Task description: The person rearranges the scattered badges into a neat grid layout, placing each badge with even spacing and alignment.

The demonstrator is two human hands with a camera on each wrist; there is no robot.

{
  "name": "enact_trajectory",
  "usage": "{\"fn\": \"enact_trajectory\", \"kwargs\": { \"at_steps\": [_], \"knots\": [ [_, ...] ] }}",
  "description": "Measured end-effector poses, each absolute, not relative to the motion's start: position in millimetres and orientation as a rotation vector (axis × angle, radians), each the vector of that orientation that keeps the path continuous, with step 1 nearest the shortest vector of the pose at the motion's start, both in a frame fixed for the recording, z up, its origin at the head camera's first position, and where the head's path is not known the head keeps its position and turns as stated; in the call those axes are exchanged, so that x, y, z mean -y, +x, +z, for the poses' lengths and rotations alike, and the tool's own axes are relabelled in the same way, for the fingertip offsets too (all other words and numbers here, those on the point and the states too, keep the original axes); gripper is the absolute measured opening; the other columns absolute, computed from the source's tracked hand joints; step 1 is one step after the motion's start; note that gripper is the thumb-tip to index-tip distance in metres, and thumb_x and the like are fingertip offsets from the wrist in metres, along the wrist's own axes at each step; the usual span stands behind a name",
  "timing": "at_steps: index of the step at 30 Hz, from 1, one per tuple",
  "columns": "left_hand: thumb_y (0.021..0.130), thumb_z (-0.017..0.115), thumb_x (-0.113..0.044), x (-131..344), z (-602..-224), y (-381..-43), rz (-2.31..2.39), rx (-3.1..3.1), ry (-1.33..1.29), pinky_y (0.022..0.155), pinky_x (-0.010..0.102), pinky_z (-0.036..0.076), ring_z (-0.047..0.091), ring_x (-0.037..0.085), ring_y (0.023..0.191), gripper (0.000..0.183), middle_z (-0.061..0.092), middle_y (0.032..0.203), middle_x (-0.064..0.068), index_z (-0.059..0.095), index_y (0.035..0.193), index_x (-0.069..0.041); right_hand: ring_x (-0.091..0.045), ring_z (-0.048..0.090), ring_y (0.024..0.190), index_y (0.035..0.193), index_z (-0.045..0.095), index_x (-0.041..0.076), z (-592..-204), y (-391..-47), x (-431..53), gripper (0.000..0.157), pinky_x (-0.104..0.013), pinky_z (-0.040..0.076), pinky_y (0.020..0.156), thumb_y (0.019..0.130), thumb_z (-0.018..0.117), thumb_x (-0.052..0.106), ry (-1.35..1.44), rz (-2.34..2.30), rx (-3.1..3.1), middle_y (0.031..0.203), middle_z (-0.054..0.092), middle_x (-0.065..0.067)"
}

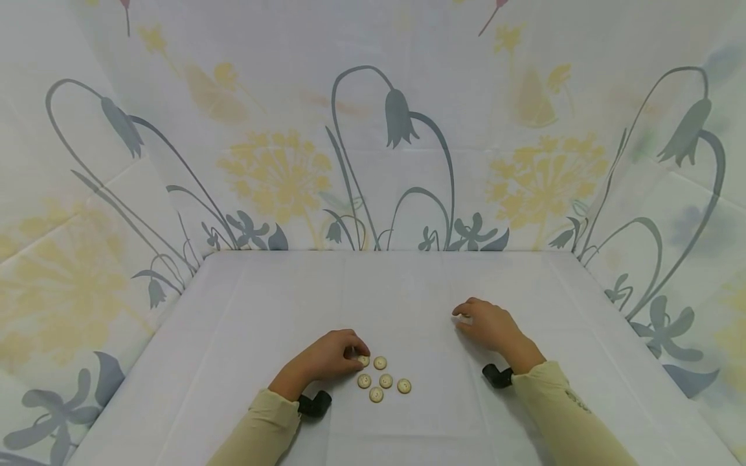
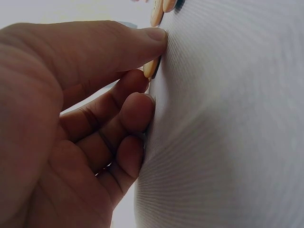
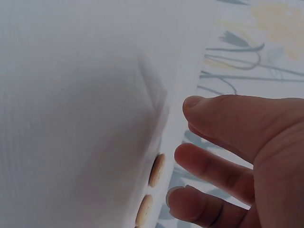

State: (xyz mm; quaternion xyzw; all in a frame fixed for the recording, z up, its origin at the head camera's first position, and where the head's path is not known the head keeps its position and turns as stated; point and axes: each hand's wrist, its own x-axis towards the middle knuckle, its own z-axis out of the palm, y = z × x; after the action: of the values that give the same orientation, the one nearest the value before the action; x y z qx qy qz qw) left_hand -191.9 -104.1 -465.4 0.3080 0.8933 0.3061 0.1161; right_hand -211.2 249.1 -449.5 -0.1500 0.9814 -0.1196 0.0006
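Note:
Several round, cream-coloured buttons lie in a loose cluster on the white table, one of them a button [image 1: 404, 386] at the cluster's right side. At its upper left, my left hand [image 1: 332, 355] pinches a button [image 1: 364, 361] by its edge, thumb and fingertips down at the cloth. In the left wrist view that button [image 2: 150, 68] shows partly, the thumb hiding the rest. My right hand [image 1: 489, 325] is off to the right of the cluster, fingers loosely bent and apart. Nothing is between its fingers in the right wrist view, where two buttons [image 3: 156, 170] stand beyond the fingertips.
A white cloth covers the table [image 1: 280, 291]. Behind it and at both sides hang curtains [image 1: 373, 194] printed with grey and yellow flowers. Each wrist carries a black camera mount [image 1: 315, 404] below a beige sleeve [image 1: 256, 427].

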Motion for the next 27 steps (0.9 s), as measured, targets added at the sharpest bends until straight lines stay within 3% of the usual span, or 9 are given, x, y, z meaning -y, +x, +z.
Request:
{"fn": "enact_trajectory", "kwargs": {
  "at_steps": [7, 15, 27],
  "knots": [
    [0.086, 0.072, -0.017, 104.1, -467.3, -193.1, 0.908, -2.61, 0.888, 0.071, 0.022, 0.045, 0.051, 0.004, 0.076, 0.016, 0.061, 0.089, -0.009, 0.074, 0.101, -0.017, -0.032, 0.063, 0.108, 0.111, 0.071, 0.014, -447.4, -202.8, -237.1, 0.024, -0.051, 0.049, 0.085, 0.089, 0.067, 0.022, -0.537, -0.362, -3.088, 0.116, 0.065, -0.007],
    [0.085, 0.072, -0.017, 104.1, -466.6, -192.7, 0.91, -2.609, 0.884, 0.071, 0.022, 0.045, 0.051, 0.004, 0.077, 0.015, 0.061, 0.089, -0.01, 0.074, 0.101, -0.016, -0.024, 0.066, 0.1, 0.109, 0.072, 0.016, -446.2, -193.9, -223.8, 0.023, -0.041, 0.052, 0.083, 0.087, 0.07, 0.023, -0.649, -0.424, -3.091, 0.108, 0.067, -0.001],
    [0.085, 0.073, -0.016, 103.7, -467.3, -192.8, 0.927, -2.6, 0.882, 0.07, 0.022, 0.044, 0.051, 0.005, 0.076, 0.016, 0.061, 0.089, -0.01, 0.074, 0.101, -0.016, -0.021, 0.066, 0.099, 0.108, 0.072, 0.018, -443.4, -183.0, -207.1, 0.023, -0.038, 0.052, 0.083, 0.086, 0.072, 0.024, -0.694, -0.425, -3.066, 0.106, 0.067, 0.002]
  ]
}}
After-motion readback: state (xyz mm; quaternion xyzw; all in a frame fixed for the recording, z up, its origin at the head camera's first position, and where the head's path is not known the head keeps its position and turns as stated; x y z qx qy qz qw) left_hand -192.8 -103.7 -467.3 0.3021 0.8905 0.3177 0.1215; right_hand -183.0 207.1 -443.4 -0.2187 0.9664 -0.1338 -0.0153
